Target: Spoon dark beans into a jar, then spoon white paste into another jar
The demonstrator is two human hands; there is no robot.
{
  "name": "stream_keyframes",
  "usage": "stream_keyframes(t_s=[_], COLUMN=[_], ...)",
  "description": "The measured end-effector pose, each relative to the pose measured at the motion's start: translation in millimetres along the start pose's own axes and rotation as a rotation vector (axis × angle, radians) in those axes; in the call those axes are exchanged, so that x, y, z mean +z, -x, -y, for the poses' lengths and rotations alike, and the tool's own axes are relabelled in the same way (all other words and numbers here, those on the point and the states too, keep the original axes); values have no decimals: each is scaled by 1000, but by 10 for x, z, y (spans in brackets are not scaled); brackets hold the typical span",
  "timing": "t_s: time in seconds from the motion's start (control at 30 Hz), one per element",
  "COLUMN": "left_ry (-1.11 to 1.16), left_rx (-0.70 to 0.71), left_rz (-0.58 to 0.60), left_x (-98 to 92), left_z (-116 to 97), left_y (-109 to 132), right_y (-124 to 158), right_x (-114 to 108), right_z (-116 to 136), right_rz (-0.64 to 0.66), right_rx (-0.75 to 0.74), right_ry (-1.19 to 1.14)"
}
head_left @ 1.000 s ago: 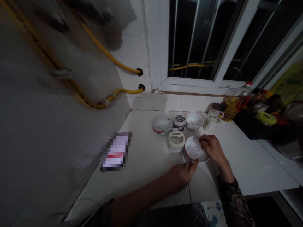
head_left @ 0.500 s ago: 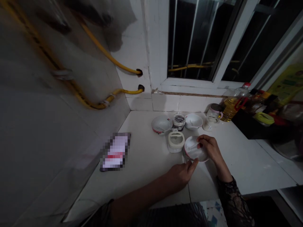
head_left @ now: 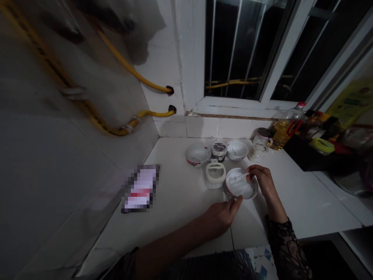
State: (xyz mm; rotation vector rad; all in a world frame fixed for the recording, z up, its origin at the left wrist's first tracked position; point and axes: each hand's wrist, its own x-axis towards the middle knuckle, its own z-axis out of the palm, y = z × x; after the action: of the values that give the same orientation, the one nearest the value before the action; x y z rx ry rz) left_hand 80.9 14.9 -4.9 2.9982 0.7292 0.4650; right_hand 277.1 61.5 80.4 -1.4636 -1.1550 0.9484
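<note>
A white bowl [head_left: 244, 191] with a red-patterned outside is on the counter, its inside turned toward me. My left hand [head_left: 223, 216] pinches the bowl's near rim, forefinger stretched along it. Over the bowl's right side, my right hand [head_left: 262, 180] closes around the handle of a pale spoon [head_left: 239, 178]. The spoon's head lies in the bowl, over something whitish that I cannot make out clearly. Just left of the bowl stands a square jar [head_left: 215, 175] with a cream-rimmed lid.
Behind stand a patterned bowl [head_left: 198, 154], a small clear jar [head_left: 219, 150] and another white bowl [head_left: 237, 150]. A lidded jar [head_left: 260, 144] and an oil bottle [head_left: 281, 132] are at the back right. A blurred-out flat device [head_left: 141, 188] lies left. Yellow pipes [head_left: 151, 113] run along the wall.
My right hand has moved slightly to the right, drawing the spoon's handle toward the bowl's right rim. My left hand keeps its hold on the bowl. The whole view has shifted a little.
</note>
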Motion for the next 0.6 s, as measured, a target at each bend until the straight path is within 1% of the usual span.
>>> stream_keyframes(t_s=[0.1, 0.27, 0.43, 0.6], left_ry=[-10, -12, -24, -29], left_rx=[-4, -3, -6, -3], left_rz=[28, 24, 61, 29], left_x=[-28, -35, -45, -74], left_z=[-4, -5, -11, -17], left_y=[4, 7, -7, -4], right_y=[-20, -35, -30, -13], right_x=[-19, -41, -42, 40], right_z=[-10, -25, -15, 38], right_rz=[-3, -9, -28, -68], right_rx=[-9, -37, -54, -90], right_ry=[5, 16, 14, -57])
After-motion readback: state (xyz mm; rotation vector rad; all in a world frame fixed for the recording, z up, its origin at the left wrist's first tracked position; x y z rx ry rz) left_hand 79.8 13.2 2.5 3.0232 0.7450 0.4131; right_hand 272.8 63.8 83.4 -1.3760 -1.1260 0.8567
